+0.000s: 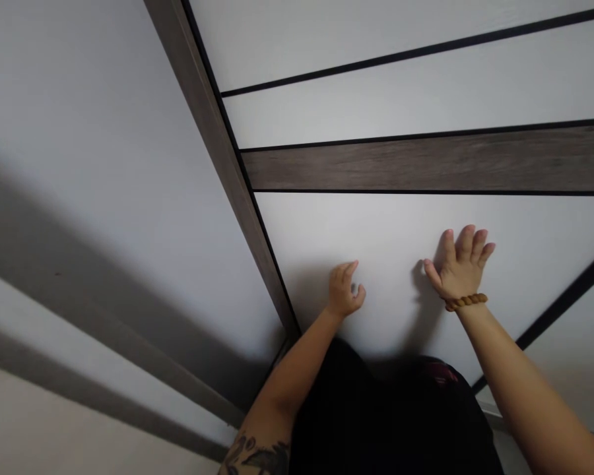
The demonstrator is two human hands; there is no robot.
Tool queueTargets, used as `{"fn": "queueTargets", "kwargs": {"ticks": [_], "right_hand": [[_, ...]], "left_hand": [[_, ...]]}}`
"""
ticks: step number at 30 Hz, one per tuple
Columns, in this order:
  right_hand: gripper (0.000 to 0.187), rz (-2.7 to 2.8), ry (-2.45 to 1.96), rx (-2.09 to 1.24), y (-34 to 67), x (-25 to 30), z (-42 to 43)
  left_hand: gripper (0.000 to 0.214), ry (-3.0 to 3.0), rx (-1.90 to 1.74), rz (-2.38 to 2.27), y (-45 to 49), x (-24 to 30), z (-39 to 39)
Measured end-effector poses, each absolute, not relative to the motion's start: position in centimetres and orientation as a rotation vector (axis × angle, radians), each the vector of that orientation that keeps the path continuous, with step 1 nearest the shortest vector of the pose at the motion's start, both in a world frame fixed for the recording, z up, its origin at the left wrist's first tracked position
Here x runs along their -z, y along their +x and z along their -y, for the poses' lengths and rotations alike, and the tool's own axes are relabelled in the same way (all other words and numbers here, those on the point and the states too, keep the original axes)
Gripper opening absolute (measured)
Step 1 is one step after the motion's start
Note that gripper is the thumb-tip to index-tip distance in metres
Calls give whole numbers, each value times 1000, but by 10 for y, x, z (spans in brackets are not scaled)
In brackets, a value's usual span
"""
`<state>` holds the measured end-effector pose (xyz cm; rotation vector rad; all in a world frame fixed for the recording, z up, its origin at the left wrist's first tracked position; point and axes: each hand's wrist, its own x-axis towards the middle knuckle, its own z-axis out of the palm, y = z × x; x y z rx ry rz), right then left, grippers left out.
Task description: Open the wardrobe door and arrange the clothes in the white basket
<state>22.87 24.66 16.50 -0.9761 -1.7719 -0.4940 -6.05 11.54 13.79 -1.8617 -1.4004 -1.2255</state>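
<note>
White laminate panel (356, 231) framed by dark wood-look trim (426, 167) has both bare hands right up on it, left hand (345, 290) and right hand (461, 265) with amber beaded bracelet (466, 301) spread open, grip released, nothing held, panel sitting in its frame.

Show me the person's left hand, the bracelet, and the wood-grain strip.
Left hand (344, 291): head view, point on the back of the hand.
Bracelet (466, 301): head view, point on its middle beads.
Wood-grain strip (426, 168): head view, point on its middle.

A home, shown by white wardrobe doors (327, 231) with wood-grain trim (426, 165).
</note>
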Motion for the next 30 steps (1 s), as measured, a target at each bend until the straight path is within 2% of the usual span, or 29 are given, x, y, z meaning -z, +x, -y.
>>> {"fn": "queueTargets", "kwargs": {"ticks": [6, 9, 12, 15, 17, 19, 23, 26, 30], "right_hand": [[99, 1821, -974, 476, 227, -168, -234], [92, 1884, -915, 379, 229, -144, -216], [83, 1930, -862, 18, 233, -78, -177], [85, 1901, -1008, -603, 235, 11, -124], [93, 1871, -1201, -910, 232, 59, -94], [97, 1872, -1244, -1052, 227, 83, -75], [110, 1881, -1264, -1212, 215, 80, -71], [113, 1822, -1395, -1255, 210, 73, -81], [108, 1756, -1438, -1178, 209, 81, -86]], "left_hand": [[77, -1882, 1622, 2134, -17, -43, -86], [78, -1888, 1661, 2333, -14, -7, -62], [84, -2078, 1411, 2539, -8, 24, -39], [90, -2301, 1152, 2641, 3, 46, -29], [95, -2331, 1237, 2653, 9, 55, -31], [103, -2261, 1429, 2673, 11, 58, -36], [114, -2137, 1619, 2701, 8, 58, -40], [118, -2162, 1520, 2724, 5, 59, -37], [118, -2265, 1349, 2734, 3, 61, -33]]}}
